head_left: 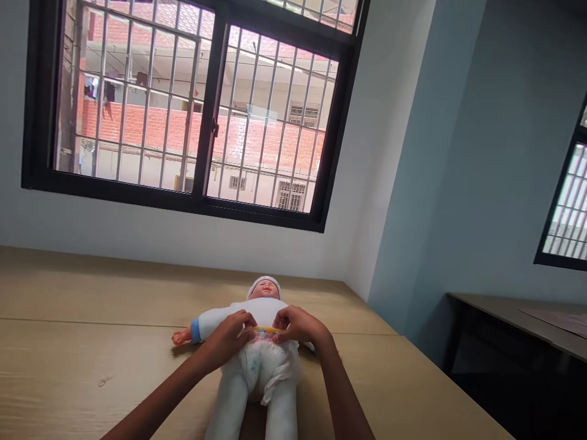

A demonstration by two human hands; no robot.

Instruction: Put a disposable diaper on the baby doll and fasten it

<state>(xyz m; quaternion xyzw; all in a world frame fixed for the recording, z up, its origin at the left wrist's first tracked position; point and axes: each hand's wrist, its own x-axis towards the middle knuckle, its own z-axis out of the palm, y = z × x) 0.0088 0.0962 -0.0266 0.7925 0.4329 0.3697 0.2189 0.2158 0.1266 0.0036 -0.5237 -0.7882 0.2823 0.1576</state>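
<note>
A baby doll (263,308) in white clothes with a blue cuff and a white cap lies on its back on the wooden table, head toward the window. Around its hips sits a white diaper (261,363) with a yellow-and-blue strip along the front waist. At the left end of that strip, my left hand (238,331) has its fingers closed on the diaper's waist edge. My right hand (293,324) pinches the same edge at the right end. The doll's far right arm is mostly hidden behind my right forearm.
The light wooden table (114,360) meets the wall beneath a barred window (202,201). A small loop-shaped mark or thread (105,381) shows on the tabletop at left. Another table (518,324) stands at the right, past a gap.
</note>
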